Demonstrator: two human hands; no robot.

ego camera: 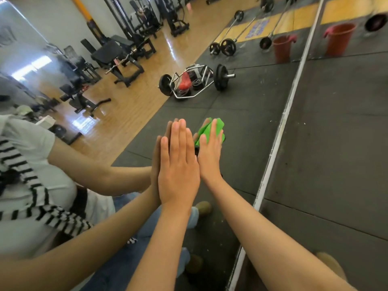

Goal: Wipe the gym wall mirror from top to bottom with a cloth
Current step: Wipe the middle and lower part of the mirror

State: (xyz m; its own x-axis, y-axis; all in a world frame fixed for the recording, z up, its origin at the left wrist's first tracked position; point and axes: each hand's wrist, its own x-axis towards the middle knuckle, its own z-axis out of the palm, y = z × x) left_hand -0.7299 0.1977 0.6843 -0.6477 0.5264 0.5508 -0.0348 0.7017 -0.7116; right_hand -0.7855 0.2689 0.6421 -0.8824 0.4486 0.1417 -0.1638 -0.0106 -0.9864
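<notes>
The wall mirror [241, 114] fills the left and middle of the view, down to its white bottom strip [273, 154]. My right hand [210, 156] presses a bright green cloth [210, 128] flat against the glass low on the mirror. The cloth sticks out above and beside my fingers. My left hand [178, 166] lies flat on the glass just left of it, fingers straight, holding nothing. Both hands' reflections meet them from the left.
A red bucket [338, 38] with a pink rag on its rim stands on the black rubber floor [336, 143] by the mirror's foot. Reflected in the glass are a hex bar with plates, barbells, benches and wooden flooring. My shoe [329, 263] is at bottom right.
</notes>
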